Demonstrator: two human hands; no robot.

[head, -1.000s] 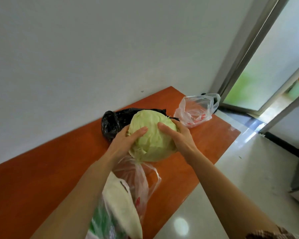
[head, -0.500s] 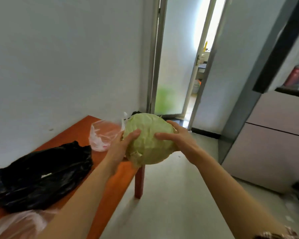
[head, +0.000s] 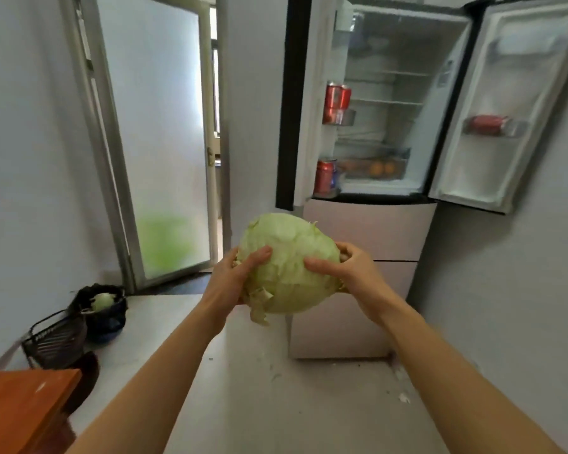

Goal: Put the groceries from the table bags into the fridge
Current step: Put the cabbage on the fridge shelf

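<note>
Both hands grasp one cabbage point(head: 289, 263), held in the air at mid-frame in front of the fridge point(head: 387, 103). The left hand point(head: 233, 276) cups the cabbage's left flank, thumb laid across its front; the right hand point(head: 351, 273) cups the right flank, thumb likewise pointing inward. A loose outer leaf point(head: 259, 306) hangs from the cabbage's lower left edge. Both forearms are bare and extend up from the bottom of the frame.

Beyond the cabbage, the fridge stands with both upper doors open; the lower drawers point(head: 368, 244) are shut. The left door point(head: 312, 103) carries red cans point(head: 336, 103) in two racks, upper and lower. The right door point(head: 505, 103) holds one red can point(head: 484, 124) lying on its side in a rack. Inside the fridge, orange fruits point(head: 382, 168) sit in a clear bin point(head: 371, 165) at the bottom; wire shelves lie above it.

At left, a frosted glass door point(head: 158, 132) stands in a metal frame. On the floor point(head: 276, 404) beside it are a dark bin point(head: 104, 309) holding pale green scraps and a black wire basket point(head: 54, 339). A corner of the orange surface point(head: 23, 407) shows at lower left. Small scraps dot the floor near the fridge.
</note>
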